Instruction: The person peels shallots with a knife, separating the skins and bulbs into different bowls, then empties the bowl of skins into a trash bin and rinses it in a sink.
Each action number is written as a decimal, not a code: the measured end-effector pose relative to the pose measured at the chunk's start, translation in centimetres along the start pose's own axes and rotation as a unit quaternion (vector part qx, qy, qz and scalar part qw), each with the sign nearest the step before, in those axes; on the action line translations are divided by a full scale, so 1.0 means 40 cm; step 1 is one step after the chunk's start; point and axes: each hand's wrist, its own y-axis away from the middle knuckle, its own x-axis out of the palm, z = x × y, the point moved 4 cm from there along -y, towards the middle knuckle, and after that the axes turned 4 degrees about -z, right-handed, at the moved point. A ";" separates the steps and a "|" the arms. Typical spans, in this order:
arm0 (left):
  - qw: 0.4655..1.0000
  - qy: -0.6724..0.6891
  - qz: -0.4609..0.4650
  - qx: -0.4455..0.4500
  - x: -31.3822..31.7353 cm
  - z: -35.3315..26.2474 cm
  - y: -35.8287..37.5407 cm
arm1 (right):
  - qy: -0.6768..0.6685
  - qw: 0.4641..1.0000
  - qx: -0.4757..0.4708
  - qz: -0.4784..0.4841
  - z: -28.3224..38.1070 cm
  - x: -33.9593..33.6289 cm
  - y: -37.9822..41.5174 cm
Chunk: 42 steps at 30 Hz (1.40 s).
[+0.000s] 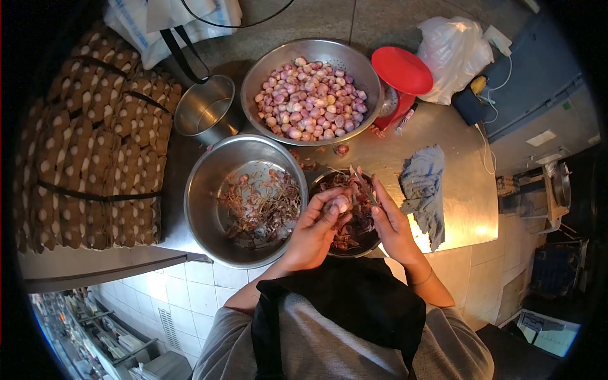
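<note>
In the head view, my left hand [316, 228] is closed around a partly peeled shallot [341, 203]. My right hand [394, 228] grips a small knife [363, 185], its blade angled up and to the left beside the shallot. Both hands are over a dark bowl [356, 253] that holds reddish skins. Left of it stands a wide metal basin [197, 218] with dry skins and root trimmings at its bottom. Behind the hands, a large metal colander [250, 95] is heaped with peeled shallots [310, 101]. A loose shallot [342, 149] lies on the table near the colander.
Stacked egg trays [95, 152] tied with black straps fill the left side. A metal pot [206, 107] stands beside the colander. To the right are a red kitchen scale [403, 71], a white plastic bag [453, 57] and a grey-blue cloth [423, 190] on the metal table [465, 190].
</note>
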 end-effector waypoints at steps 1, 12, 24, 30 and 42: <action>1.000 0.007 -0.003 -0.010 -0.003 0.002 -0.001 | 0.006 1.000 -0.002 0.008 -0.002 -0.001 0.001; 1.000 0.031 0.000 0.006 -0.018 0.011 -0.002 | 0.141 0.984 -0.089 0.068 0.041 0.045 0.031; 0.999 -0.006 0.013 0.033 -0.023 0.010 -0.002 | 0.115 0.986 -0.095 0.071 0.049 0.036 0.031; 0.996 -0.053 -0.061 -0.036 -0.011 -0.020 0.012 | 0.064 0.994 -0.088 -0.001 0.011 0.012 0.019; 0.962 -0.210 0.029 0.174 0.048 -0.357 -0.150 | 0.024 0.998 -0.050 -0.015 -0.026 0.010 0.034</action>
